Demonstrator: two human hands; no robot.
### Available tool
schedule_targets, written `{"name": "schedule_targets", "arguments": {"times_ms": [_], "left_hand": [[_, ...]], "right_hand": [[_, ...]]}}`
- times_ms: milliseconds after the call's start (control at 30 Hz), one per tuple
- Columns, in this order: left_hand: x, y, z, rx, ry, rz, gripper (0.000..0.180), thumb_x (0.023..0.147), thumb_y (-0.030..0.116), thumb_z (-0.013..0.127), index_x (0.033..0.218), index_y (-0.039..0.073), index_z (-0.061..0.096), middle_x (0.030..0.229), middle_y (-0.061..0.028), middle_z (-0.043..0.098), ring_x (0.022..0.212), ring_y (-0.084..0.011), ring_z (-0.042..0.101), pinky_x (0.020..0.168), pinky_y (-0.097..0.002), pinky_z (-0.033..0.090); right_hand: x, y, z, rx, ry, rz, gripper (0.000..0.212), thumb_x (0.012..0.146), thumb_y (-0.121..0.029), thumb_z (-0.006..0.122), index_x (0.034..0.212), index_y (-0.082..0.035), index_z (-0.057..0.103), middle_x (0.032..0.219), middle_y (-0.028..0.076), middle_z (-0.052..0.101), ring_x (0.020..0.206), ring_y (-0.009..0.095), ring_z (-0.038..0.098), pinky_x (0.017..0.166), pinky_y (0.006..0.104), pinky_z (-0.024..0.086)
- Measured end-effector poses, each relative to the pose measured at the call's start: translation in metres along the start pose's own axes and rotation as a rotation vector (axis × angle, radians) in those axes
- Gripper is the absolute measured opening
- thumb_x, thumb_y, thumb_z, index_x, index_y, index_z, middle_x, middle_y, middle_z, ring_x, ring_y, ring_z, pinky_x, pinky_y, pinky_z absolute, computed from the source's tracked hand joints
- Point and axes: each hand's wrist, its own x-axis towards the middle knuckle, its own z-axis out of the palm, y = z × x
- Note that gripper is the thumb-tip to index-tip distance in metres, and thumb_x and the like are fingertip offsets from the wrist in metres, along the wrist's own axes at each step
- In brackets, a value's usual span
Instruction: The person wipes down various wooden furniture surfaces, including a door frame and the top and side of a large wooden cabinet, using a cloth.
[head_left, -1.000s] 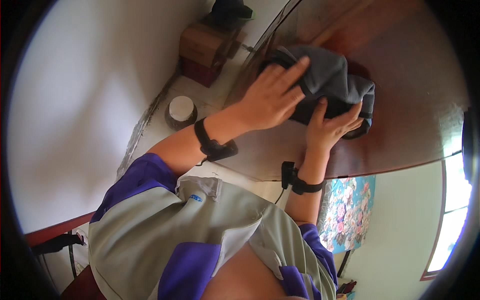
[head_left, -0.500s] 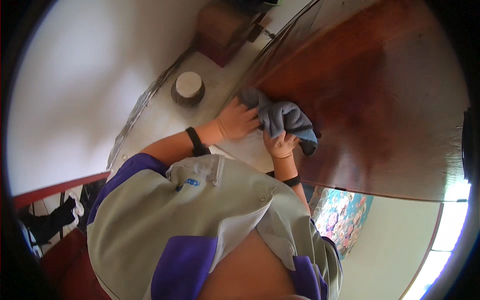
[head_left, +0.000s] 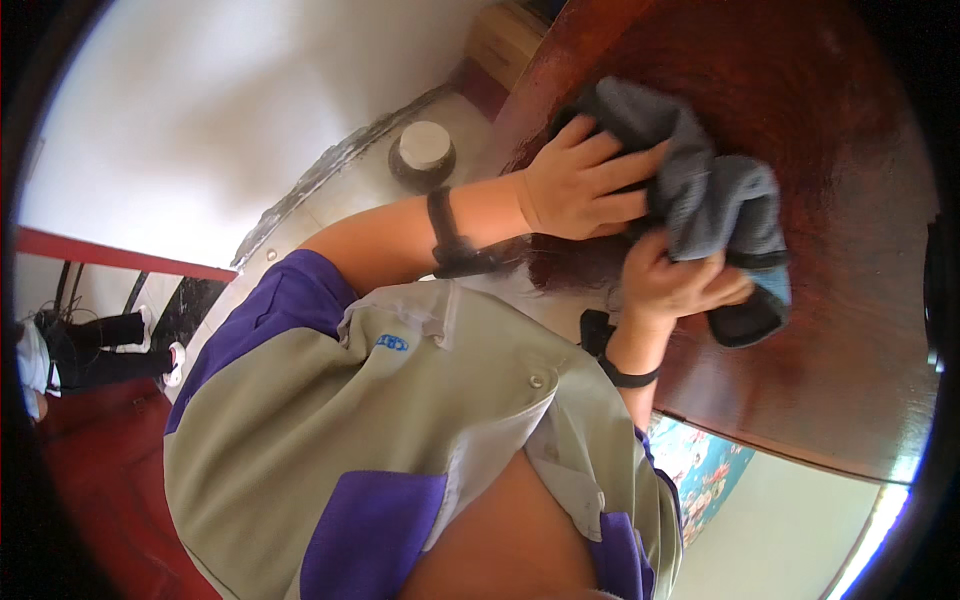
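Observation:
A dark grey cloth point(head_left: 735, 190) lies bunched against a glossy reddish-brown wooden panel point(head_left: 850, 360), its lower corner edged in light blue. The fingers of my right hand point(head_left: 680, 278) curl round the near side of the cloth. Left of it, my left hand point(head_left: 592, 185) presses on the cloth with fingers spread and stretched, their tips at its folds. Both wrists wear black bands.
A dark round jar with a pale lid point(head_left: 424, 146) stands on the light floor beside the white wall point(head_left: 200, 120). Behind it is a brown box point(head_left: 503, 42). A person in dark trousers point(head_left: 115, 350) is at the far left, near a red door point(head_left: 100, 440). Floral fabric point(head_left: 705, 465) shows below the panel.
Both hands and the cloth have moved right across the wooden panel and look larger. The jar and box appear shifted right in view. The person at the left shows more fully.

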Motion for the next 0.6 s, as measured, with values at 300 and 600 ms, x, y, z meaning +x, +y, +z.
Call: {"name": "schedule_targets", "arguments": {"times_ms": [300,600], "left_hand": [[-0.157,0.022,0.019,-0.062,-0.393,-0.077,0.049,0.074,0.034,0.060,0.118,0.011,0.058,0.123,-0.0107,0.054,0.118,-0.0288,0.049,0.104,-0.0462,0.033],[-0.068,0.008,0.016,0.009,-0.091,0.061,0.035,0.064,0.035,0.065,0.095,0.021,0.060,0.113,-0.0041,0.054,0.091,-0.0228,0.051,0.075,-0.0400,0.040]], "right_hand": [[-0.104,-0.011,0.007,0.429,-0.225,-0.187,0.028,0.074,-0.015,0.063,0.102,-0.013,0.066,0.099,0.017,0.059,0.086,0.037,0.058,0.073,0.0482,0.046],[-0.025,-0.007,-0.004,0.325,-0.161,-0.101,0.023,0.076,-0.010,0.065,0.099,-0.007,0.065,0.096,0.015,0.055,0.086,0.034,0.052,0.077,0.0432,0.041]]}}
